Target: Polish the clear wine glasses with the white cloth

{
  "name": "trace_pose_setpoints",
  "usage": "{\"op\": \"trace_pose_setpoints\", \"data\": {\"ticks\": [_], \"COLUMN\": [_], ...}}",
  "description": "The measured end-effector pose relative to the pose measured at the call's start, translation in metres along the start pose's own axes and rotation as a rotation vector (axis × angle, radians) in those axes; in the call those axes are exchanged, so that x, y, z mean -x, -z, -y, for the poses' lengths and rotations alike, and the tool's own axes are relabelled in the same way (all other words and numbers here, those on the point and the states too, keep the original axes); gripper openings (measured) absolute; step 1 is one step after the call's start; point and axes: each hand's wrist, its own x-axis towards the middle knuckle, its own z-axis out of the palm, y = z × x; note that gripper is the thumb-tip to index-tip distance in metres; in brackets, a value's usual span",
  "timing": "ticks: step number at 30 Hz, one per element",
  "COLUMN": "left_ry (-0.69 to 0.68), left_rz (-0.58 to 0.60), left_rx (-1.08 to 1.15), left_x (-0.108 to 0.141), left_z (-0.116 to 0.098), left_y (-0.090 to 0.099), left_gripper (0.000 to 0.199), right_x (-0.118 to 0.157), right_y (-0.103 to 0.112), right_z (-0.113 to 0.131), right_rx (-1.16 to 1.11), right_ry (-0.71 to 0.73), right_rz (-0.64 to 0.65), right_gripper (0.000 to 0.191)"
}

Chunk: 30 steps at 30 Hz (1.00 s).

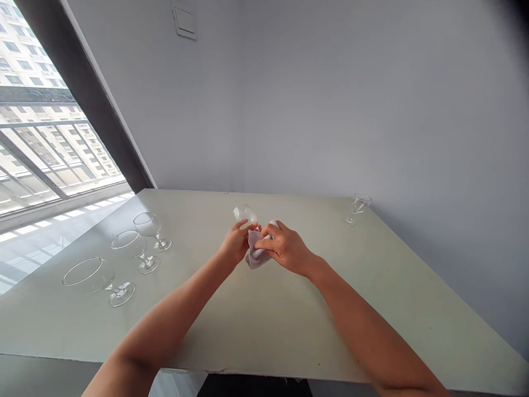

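Observation:
Over the middle of the table, my left hand [238, 241] is closed around a clear stemmed glass [244, 213], whose bowl tilts up and to the left. In my right hand [286, 247] is a white cloth [257, 263], pinched between thumb and fingers and pressed against the glass's lower part. The stem and most of the foot are hidden behind the cloth and fingers. Both hands nearly meet at the cloth.
Three stemmed glasses stand in a row on the left: a near one [88, 275], a middle one [129, 245] and a far one [147, 225]. A smaller glass [359, 207] stands at the table's [372, 298] far right edge. Walls rise behind; a window [49, 121] is at left.

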Motion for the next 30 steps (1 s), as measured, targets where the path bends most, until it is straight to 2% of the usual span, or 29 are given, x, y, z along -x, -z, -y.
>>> {"op": "trace_pose_setpoints", "data": {"ticks": [1,3,5,8,11,14,16,19,25,30], "left_ry": [0.048,0.098,0.081,0.038,-0.094,-0.300,-0.440,-0.580,-0.760,-0.896], "left_rz": [0.012,0.046,0.086,0.130,0.101,0.068,0.064,0.082,0.079,-0.014], "left_rx": [0.028,0.086,0.141,0.211,0.248,0.171,0.068,-0.057,-0.251,-0.500], "left_x": [0.002,0.007,0.012,0.018,0.023,0.027,0.029,0.032,0.028,0.010], "left_z": [-0.001,-0.006,-0.012,-0.020,-0.024,-0.024,-0.022,-0.019,-0.008,0.007], "left_y": [-0.001,-0.006,-0.011,-0.019,-0.023,-0.023,-0.024,-0.027,-0.023,-0.010], "left_gripper": [0.040,0.043,0.040,0.036,0.040,0.049,0.055,0.059,0.058,0.057], "right_x": [0.000,-0.001,-0.001,-0.003,-0.009,-0.015,-0.017,-0.017,-0.014,-0.014], "right_y": [0.000,0.001,0.000,-0.009,-0.028,-0.043,-0.047,-0.050,-0.055,-0.060], "right_z": [0.000,-0.002,-0.008,-0.015,-0.010,0.002,0.010,0.015,0.015,0.008], "right_rx": [0.001,-0.162,-0.464,-0.989,-1.418,-1.675,-1.779,-1.846,-1.871,-1.807], "right_ry": [0.005,-0.019,-0.098,-0.310,-0.512,-0.633,-0.687,-0.746,-0.848,-0.915], "right_rz": [0.004,-0.003,-0.038,-0.173,-0.348,-0.469,-0.474,-0.401,-0.300,-0.328], "right_gripper": [0.024,0.023,0.016,0.014,0.020,0.017,0.010,0.005,0.016,0.026]}}
